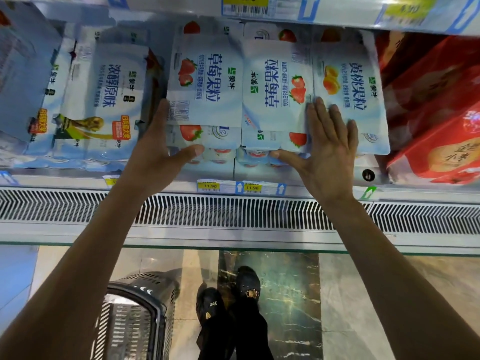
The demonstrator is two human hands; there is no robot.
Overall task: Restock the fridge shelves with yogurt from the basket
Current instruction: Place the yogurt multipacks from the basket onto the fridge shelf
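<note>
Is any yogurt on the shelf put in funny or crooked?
Yes. The right strawberry pack is turned round: its writing and logo run the opposite way to the left strawberry pack beside it, so the two do not match.

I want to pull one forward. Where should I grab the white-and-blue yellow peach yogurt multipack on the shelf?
Grip the white-and-blue yellow peach yogurt multipack by its exposed near edge, from the front: fingers flat on its broad top, thumb underneath. Red boxes and a white strawberry yogurt pack probably block its sides.
</note>
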